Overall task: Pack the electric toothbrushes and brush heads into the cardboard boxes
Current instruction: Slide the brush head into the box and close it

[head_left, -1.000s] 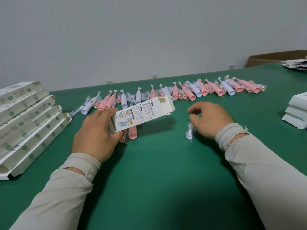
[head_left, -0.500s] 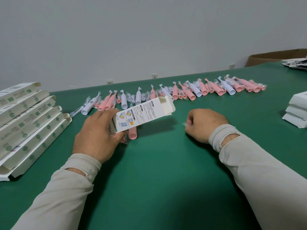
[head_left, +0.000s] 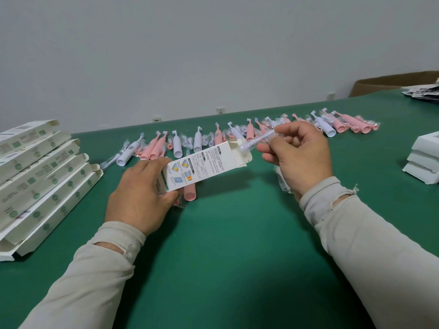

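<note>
Head view: left hand (head_left: 140, 195) clamped round the closed end of a printed cardboard box (head_left: 204, 166), tilted up off the green desk (head_left: 225, 257), open flaps (head_left: 240, 150) aimed right. Right hand (head_left: 300, 153) pinching a wrapped brush head (head_left: 259, 138) at its bristle end, tip just at the box mouth, not yet inside. More clear wrapping (head_left: 283, 181) peeking out under that hand; cannot tell what it holds. Pink toothbrush handle (head_left: 189, 192) lying on the desk just under the box, partly hidden. Long row of pink and white toothbrushes and bagged heads (head_left: 237, 136) strung along the far side. Stack of filled-looking boxes (head_left: 40, 172) far left, smaller white stack (head_left: 425, 157) far right, brown carton (head_left: 392, 83) behind.

Risks from here: loose flap likely to catch the slippery wrapper and fold inward, blocking entry. Thin pinch on crinkly film, so a slip and a drop onto the desk quite possible. Box held only at one end, so a firm push could twist it out of line.
</note>
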